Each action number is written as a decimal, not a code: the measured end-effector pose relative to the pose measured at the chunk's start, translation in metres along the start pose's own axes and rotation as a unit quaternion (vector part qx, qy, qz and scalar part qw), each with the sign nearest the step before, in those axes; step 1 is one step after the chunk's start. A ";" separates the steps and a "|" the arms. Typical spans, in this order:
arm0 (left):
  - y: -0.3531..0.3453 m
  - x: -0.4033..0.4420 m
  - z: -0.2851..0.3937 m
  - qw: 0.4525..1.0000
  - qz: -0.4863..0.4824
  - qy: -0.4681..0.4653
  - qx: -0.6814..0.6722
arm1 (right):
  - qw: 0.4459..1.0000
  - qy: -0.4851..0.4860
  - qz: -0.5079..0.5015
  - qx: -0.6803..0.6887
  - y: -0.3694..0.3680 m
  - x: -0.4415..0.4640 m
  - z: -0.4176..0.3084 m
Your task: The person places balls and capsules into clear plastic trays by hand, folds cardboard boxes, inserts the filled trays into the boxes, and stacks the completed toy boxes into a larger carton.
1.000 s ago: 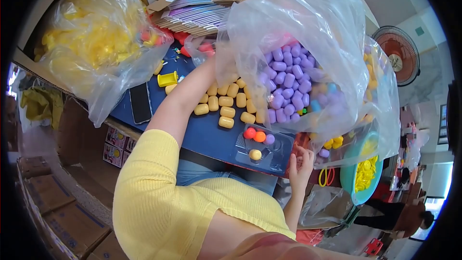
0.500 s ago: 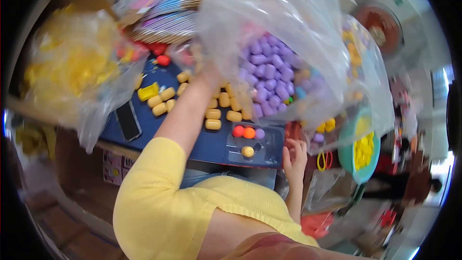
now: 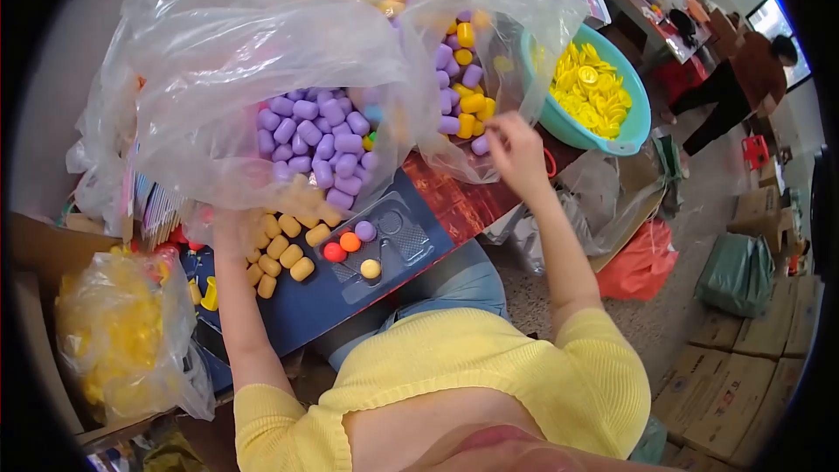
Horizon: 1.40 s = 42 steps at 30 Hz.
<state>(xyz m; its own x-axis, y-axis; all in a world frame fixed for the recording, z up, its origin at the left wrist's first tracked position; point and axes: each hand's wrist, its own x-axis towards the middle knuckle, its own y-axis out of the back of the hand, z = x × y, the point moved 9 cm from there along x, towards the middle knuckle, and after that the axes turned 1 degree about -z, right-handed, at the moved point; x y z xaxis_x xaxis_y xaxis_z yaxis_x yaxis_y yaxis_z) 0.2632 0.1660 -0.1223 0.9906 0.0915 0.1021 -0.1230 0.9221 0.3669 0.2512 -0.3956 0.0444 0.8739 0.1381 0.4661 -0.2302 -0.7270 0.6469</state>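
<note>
My left hand (image 3: 301, 196) is over the tan barrel-shaped capsules (image 3: 280, 247), at the lower edge of a clear plastic bag (image 3: 262, 48). The bag partly hides it, so its grip is unclear. Purple capsules (image 3: 325, 136) fill that bag's mouth. At the right, my right hand (image 3: 517, 156) has bent, slightly parted fingers beside a second clear bag (image 3: 419, 135) of purple and yellow capsules (image 3: 473, 103); nothing shows in its grasp. A clear plastic tray (image 3: 411, 255) between the hands carries red, orange, purple and pale yellow round pieces.
A turquoise basin (image 3: 627, 147) holds yellow discs. Yellow pieces fill a bag (image 3: 131, 332) at the left. Below the table's right side lies a red plastic bag (image 3: 642, 262). Cardboard boxes (image 3: 725, 402) are stacked on the floor, and another person (image 3: 743, 79) stands in the background.
The view has turned toward the right. My right hand has left the tray's side and moved up to the second bag. My left hand remains around the tan capsules.
</note>
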 end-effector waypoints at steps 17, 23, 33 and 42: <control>-0.064 -0.151 0.345 0.841 0.421 -0.225 0.255 | 0.938 0.233 0.100 -0.237 -0.044 0.179 0.063; -0.310 -0.042 0.366 0.930 -0.033 -0.318 0.184 | 0.982 0.060 -0.154 -0.091 -0.044 0.166 0.068; -0.298 0.089 0.293 0.880 0.037 -0.109 0.460 | 0.987 0.055 -0.107 -0.106 -0.089 0.164 0.069; -0.310 0.058 0.323 0.880 0.017 -0.277 0.385 | 0.992 0.045 -0.095 -0.068 0.002 0.106 0.039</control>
<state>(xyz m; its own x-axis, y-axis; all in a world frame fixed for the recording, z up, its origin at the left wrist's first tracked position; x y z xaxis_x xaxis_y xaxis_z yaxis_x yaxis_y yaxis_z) 0.3391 -0.2357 0.0684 0.8304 -0.2800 0.4817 -0.3675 0.3746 0.8512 0.3601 -0.4088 0.0718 0.8664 0.3290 0.3757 -0.1256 -0.5846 0.8015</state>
